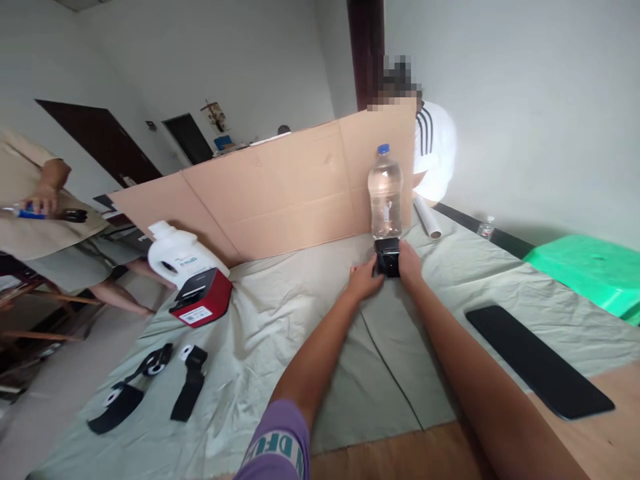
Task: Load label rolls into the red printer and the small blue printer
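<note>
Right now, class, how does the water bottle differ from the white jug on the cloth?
The water bottle is clear, slim and blue-capped; the white jug is opaque, squat and white-capped. The bottle stands on a small black box between both hands; the jug sits apart, behind a red box. Both stand upright.

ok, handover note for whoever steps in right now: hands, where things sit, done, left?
Left hand and right hand: both closed on the small black device, one each side, at the far edge of the green cloth.
Water bottle: upright, capped, right behind the device, against the cardboard panel.
A thin black cable runs from the device toward the person.
Done: device gripped, on the cloth.
Left: device not lifted; black pad at right untouched.
</note>
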Available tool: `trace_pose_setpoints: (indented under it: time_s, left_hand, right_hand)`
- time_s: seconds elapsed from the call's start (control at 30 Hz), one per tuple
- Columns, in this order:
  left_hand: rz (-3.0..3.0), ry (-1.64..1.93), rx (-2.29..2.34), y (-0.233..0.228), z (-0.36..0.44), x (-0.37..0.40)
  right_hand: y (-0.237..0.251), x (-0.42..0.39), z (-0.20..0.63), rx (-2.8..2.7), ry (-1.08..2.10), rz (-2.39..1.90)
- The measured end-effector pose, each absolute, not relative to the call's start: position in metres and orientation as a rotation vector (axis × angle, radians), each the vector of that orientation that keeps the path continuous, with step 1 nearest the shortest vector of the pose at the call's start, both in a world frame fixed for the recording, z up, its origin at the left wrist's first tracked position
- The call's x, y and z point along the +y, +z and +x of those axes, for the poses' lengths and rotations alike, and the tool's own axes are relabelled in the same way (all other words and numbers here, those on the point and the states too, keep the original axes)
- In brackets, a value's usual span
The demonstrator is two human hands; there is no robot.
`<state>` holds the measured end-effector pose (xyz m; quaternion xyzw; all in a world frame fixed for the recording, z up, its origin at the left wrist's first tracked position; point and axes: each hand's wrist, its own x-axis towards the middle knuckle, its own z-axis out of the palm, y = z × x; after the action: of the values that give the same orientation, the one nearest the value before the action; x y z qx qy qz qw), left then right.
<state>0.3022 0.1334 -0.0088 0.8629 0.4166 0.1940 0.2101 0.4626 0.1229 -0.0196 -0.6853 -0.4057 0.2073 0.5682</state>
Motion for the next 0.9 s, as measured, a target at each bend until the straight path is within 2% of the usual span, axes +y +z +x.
trace_pose_setpoints:
  time_s: [0.17,0.27,0.37,0.43,0.53,0.73,0.9]
  left_hand:
    - [2.385,0.712,1.051,0.016,0.185,0.083]
    - [2.282,1.080,1.150,0.052,0.067,0.073]
    - [1.971,1.581,1.451,0.081,-0.058,0.086]
    - [1.688,1.829,1.685,0.083,-0.128,0.101]
    - [1.257,1.811,1.781,0.062,-0.191,0.125]
    - [1.164,1.633,1.641,0.008,-0.208,0.156]
    - [1.098,1.669,1.520,-0.005,-0.207,0.165]
  right_hand:
    - [0.003,0.107,0.434,-1.041,-0.077,-1.651]
    - [0.015,0.100,0.397,-1.309,-0.153,-1.466]
    - [0.018,0.096,0.331,-1.519,-0.004,-1.307]
    - [0.016,0.097,0.272,-1.609,0.175,-1.245]
    - [0.009,0.110,0.174,-1.704,0.450,-1.147]
    - [-0.011,0.171,0.015,-1.637,0.916,-1.035]
    - [-0.023,0.208,-0.046,-1.557,1.109,-1.009]
